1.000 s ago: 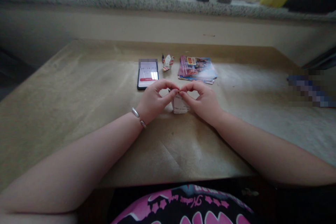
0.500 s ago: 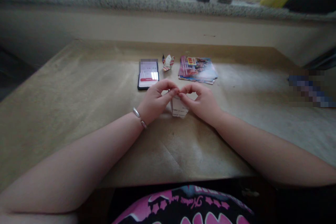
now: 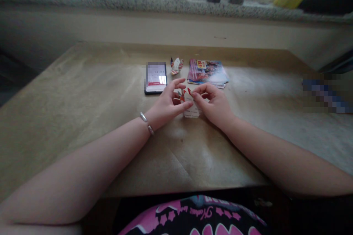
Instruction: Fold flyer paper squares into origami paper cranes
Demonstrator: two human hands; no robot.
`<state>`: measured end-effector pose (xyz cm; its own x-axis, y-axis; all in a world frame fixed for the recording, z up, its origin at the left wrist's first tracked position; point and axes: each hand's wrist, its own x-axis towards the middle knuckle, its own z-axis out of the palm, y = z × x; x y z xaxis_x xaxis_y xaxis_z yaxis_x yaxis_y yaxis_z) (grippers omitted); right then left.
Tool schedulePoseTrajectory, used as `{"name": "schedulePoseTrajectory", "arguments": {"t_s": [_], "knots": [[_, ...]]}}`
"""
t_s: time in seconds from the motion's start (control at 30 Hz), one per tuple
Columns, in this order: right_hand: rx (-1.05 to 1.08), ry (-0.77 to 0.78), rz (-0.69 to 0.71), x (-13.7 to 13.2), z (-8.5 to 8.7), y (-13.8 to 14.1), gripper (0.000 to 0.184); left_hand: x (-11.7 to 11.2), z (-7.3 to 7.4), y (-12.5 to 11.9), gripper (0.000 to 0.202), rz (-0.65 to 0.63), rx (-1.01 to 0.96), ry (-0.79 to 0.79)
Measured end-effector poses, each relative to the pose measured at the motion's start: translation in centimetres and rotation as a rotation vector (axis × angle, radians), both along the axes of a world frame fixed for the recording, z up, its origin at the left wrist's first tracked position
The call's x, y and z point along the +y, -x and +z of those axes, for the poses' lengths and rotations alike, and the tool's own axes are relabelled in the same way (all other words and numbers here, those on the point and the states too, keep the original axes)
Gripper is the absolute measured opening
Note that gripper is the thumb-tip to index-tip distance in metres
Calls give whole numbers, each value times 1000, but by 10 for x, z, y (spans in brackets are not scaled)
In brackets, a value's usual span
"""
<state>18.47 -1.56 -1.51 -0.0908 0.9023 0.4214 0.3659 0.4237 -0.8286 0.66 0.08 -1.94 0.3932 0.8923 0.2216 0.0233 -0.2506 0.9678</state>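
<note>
Folded paper (image 3: 192, 112) sits between your hands over the table (image 3: 124, 154), its red tips (image 3: 189, 91) newly showing as your left hand (image 3: 167, 105) parts its fingers, thumb across the front. Your right hand (image 3: 213, 103) pinches the upper edge, apparently steadying the fold alone.

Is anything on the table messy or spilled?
Just a little messy: the stack of printed sheets, beyond the right hand, looks askew because its edges don't line up. I see nothing spilled.
</note>
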Motion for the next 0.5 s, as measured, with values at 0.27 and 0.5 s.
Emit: {"name": "schedulePoseTrajectory", "arguments": {"t_s": [0.27,0.5], "knots": [[46,63,-33,4,-3,-1,21,2,1,-1,68,-47,-56,72],[43,43,25,4,-6,-1,21,3,6,-3,40,-28,-144,125]]}}
